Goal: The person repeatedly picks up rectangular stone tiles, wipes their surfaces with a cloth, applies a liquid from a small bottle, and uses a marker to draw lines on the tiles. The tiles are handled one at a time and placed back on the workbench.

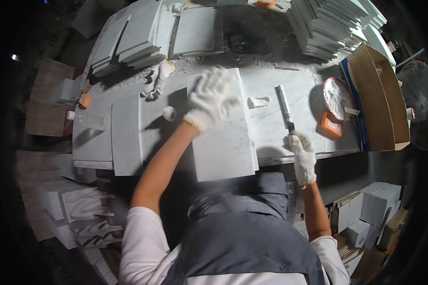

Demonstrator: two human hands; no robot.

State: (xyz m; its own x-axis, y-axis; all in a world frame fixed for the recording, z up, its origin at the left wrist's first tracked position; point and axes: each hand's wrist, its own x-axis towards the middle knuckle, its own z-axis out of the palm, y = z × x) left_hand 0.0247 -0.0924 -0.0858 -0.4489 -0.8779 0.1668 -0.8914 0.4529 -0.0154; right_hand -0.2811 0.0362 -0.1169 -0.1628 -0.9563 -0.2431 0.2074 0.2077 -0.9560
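My left hand (209,99), in a white knit glove, is over the upper part of a white marble-patterned tile (226,152). Motion blurs it, but its fingers look stretched out and hold nothing I can see. That tile lies on another, whose right edge shows, and its near end juts past the table edge. Toward the right, my gloved right hand (303,154) is closed on the dark handle end of a long, thin whitish tool (283,102); its exact kind is unclear. A small white rolled piece (258,102) lies between the tile and this tool.
Tile stacks (140,38) stand at the back left, and a taller stack (325,28) at the back right. On the right are a round dish of white paste (336,99), an orange box (331,124) and a cardboard box (378,99). A loose glove (159,78) lies left.
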